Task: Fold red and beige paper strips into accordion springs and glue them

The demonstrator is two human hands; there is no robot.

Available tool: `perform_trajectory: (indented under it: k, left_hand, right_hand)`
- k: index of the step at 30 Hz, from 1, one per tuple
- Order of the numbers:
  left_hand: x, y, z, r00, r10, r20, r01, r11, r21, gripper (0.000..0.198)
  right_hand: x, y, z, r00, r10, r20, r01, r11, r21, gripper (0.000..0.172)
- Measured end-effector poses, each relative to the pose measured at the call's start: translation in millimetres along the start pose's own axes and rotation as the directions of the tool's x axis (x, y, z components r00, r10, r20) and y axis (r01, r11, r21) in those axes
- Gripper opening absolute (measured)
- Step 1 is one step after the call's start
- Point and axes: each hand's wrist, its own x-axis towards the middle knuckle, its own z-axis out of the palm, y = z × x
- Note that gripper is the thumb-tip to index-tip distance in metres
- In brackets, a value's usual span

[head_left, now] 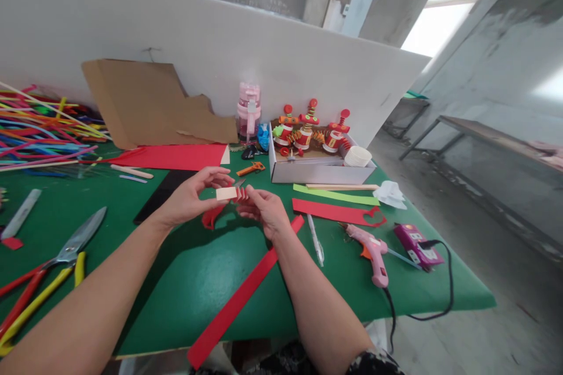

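Note:
Between my two hands is a paper strip (226,193), cream on its flat end and red where it is pleated like an accordion. My left hand (193,194) has thumb and fingers around the cream end. Thumb and fingers of my right hand (267,211) pinch the red folds. A long red paper strip (241,299) runs under my right forearm toward the table's front edge. Just below my left fingers lies a curled red scrap (211,218). Behind my hands is an orange cutter (250,169).
Large shears (73,246) lie at left, near colourful pipe cleaners (39,129). A pink glue gun (372,252) with a trailing cord lies at right, beside a purple box (417,246). A white box (321,173) of red figures and a pink bottle (248,111) stand behind.

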Motion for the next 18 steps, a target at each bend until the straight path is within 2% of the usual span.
perform_trajectory:
  k: [3,5,10,18]
  left_hand:
    - [0.4,2.2,2.5,0.997,-0.023,0.068,0.024,0.999,-0.023,0.067]
    - [0.5,4.0,6.1,0.996,-0.038,0.086,0.038,0.999,-0.001,0.061]
    - [0.5,6.8,12.0,1.0,-0.006,0.013,0.004,0.986,0.166,0.035]
    - [0.4,8.1,3.4,1.0,-0.002,-0.008,0.004,0.966,0.258,0.034]
  right_hand:
    - [-1.0,0.9,1.6,0.999,-0.036,-0.017,0.035,0.999,-0.031,0.036]
    - [-1.8,2.0,2.9,0.998,-0.054,-0.029,0.052,0.998,-0.043,0.036]
    - [-2.0,3.6,4.3,0.999,-0.045,-0.025,0.044,0.998,-0.055,0.038]
    - [2.7,0.9,-1.9,0.998,-0.031,-0.056,0.028,0.998,-0.064,0.034]
